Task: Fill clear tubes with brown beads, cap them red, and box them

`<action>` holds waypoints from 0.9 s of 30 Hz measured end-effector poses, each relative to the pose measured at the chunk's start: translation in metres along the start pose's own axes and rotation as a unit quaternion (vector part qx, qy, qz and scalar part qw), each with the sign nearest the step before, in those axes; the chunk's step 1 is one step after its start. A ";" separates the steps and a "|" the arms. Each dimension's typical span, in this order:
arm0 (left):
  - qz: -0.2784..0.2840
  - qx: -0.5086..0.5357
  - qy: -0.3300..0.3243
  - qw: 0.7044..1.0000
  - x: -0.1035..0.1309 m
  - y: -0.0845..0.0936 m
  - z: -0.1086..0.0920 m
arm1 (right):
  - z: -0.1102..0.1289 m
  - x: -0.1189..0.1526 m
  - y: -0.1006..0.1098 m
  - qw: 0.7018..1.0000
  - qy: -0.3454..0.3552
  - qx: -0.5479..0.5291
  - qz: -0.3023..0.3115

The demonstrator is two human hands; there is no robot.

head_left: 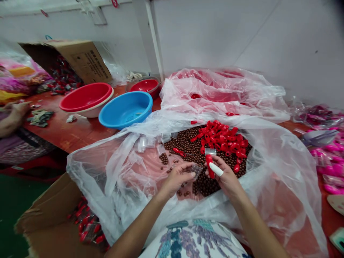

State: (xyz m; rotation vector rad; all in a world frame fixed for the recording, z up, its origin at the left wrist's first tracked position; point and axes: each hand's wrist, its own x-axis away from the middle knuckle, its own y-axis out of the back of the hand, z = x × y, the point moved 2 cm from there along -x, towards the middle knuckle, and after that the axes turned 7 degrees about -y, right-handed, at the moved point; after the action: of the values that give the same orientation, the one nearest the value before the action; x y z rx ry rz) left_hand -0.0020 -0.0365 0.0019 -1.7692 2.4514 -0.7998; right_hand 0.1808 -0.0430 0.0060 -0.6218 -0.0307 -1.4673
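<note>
Between the thumb and fingers of my left hand (178, 178) is a small clear plastic bag (197, 172). A red plastic piece (210, 166) sits in the grip of my right hand (224, 175), whose thumb has a white cover (216, 169). Both hands are over a pile of brown beads (182, 139) on a spread translucent plastic sheet (279, 154). Red pieces (223, 138) are heaped on the beads, behind my right hand. A small bag with some beads in it (162, 154) lies left of the pile, near several clear packets (143, 143).
A blue basin (126, 109), a red basin (86, 96) and a tilted cardboard box (80, 61) stand at the back left. Another box (53, 218) is at the lower left. A person's hand (17, 113) shows at far left. Pink items (331, 159) lie at the right.
</note>
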 end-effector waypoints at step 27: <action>0.001 -0.009 0.068 0.998 0.001 -0.006 0.009 | -0.003 0.006 0.001 0.939 0.077 0.336 0.001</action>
State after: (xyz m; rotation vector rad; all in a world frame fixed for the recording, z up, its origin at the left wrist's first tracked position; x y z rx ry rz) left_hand 0.0062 -0.0420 -0.0028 -1.7739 2.5515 -0.9314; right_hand 0.1813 -0.0497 0.0054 0.0506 -0.3937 -1.3859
